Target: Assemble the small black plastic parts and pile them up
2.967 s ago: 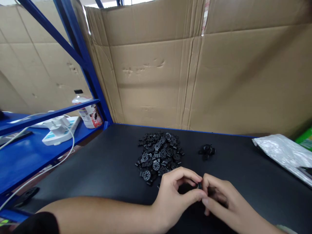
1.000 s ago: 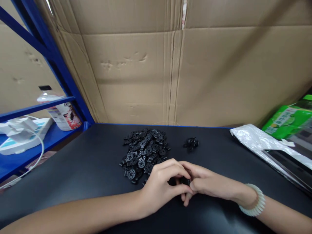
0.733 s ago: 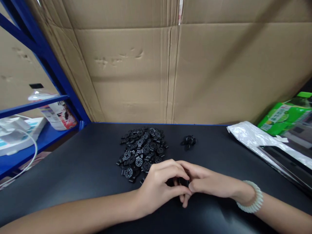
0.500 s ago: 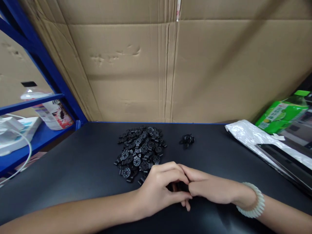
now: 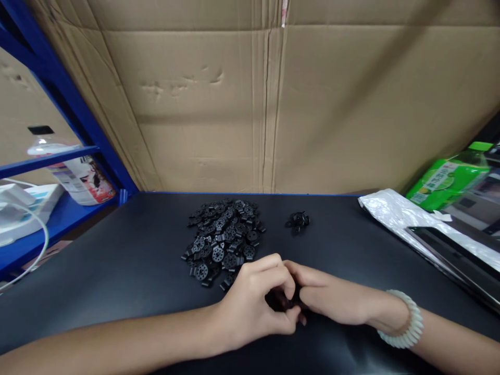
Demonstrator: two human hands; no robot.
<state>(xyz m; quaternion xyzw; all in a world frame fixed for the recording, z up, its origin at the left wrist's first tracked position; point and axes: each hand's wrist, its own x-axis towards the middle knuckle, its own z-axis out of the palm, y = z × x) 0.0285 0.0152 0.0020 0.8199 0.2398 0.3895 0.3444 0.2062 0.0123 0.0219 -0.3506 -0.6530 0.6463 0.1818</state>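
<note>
Close together at the front of the black table [image 5: 117, 271], my left hand [image 5: 260, 302] and my right hand [image 5: 326, 294] meet fingertip to fingertip. The left thumb and index finger are curled round into a pinch. My right fingers are bent against them, partly behind the left hand. Something small and dark may be between them, but it is too hidden to make out. Just beyond my left hand lies a heap of black plastic parts [image 5: 224, 237] with round perforated discs. A small cluster of black pieces [image 5: 299, 221] sits apart, to the right of the heap.
A blue shelf frame [image 5: 113, 166] at the left holds a bottle [image 5: 78, 177] and a white power strip [image 5: 35, 208]. On the right are a silvery bag [image 5: 385, 205], a dark flat device [image 5: 449, 250] and a green bottle [image 5: 449, 179]. Cardboard [image 5: 203, 104] stands behind the table.
The left thumb and index finger have drawn closer together, and the right fingertips show less below them. The view has shifted slightly.
</note>
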